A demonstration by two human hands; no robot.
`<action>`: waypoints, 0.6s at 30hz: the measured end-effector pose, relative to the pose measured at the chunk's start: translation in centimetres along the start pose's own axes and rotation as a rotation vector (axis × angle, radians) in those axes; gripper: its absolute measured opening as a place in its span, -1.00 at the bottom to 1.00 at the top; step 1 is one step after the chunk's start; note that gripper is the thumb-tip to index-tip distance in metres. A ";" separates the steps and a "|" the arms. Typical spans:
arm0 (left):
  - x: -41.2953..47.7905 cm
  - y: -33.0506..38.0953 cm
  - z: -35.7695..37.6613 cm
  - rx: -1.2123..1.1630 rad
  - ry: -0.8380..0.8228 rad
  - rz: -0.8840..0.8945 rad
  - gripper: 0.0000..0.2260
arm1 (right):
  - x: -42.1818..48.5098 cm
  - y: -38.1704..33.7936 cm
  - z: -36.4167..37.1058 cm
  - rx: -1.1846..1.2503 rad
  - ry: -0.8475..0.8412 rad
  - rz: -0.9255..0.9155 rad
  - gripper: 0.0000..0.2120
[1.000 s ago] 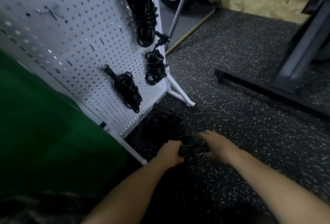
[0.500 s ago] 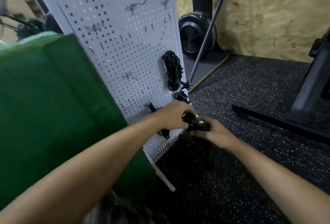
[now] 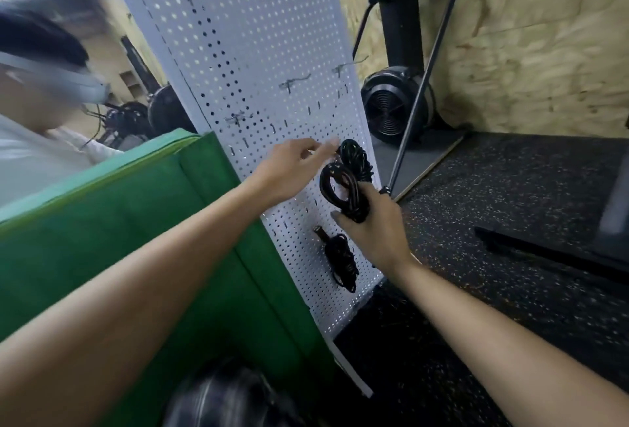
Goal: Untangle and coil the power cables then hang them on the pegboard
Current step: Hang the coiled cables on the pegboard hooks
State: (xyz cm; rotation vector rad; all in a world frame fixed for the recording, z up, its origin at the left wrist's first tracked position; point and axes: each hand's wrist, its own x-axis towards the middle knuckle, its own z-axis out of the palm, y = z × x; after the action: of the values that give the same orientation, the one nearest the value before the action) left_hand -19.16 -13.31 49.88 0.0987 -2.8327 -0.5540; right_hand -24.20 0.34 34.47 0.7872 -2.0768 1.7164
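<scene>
Black bundles are already hung on the white pegboard (image 3: pixel 245 52): an upper coil (image 3: pixel 357 157) and a lower coil (image 3: pixel 340 261). A third coil (image 3: pixel 337 188) is wound and judged ready; its hanging is left, and bare hooks (image 3: pixel 292 84) are seen higher up. It is held just before the board, between the two hung ones, gripped at its lower end by the right hand (image 3: pixel 372 229), fingers curled round the strands. Its long axis is set nearly upright, the open loop pointed up and slightly left. The left hand (image 3: pixel 289 169) is stretched to the board, fingers extended and loosely together; whether a hook is touched cannot be told
</scene>
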 end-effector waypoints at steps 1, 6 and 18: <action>0.3 -0.1 -0.5 -0.024 0.006 -0.057 -0.36 | 0.2 -0.2 0.4 0.025 -0.002 0.019 -0.58; 1.9 -1.1 -1.7 -0.068 -0.029 -0.288 -0.19 | 1.2 -0.4 2.4 0.065 -0.069 0.098 -0.52; 3.3 -3.8 -2.0 0.046 -0.028 -0.101 -0.59 | 3.3 1.5 7.9 0.008 -0.034 0.130 -0.53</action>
State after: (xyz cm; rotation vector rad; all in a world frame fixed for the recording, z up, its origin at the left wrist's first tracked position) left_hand -21.78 -17.95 51.00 0.2459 -2.8812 -0.5154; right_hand -26.97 -7.82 33.44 0.7026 -2.1892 1.7907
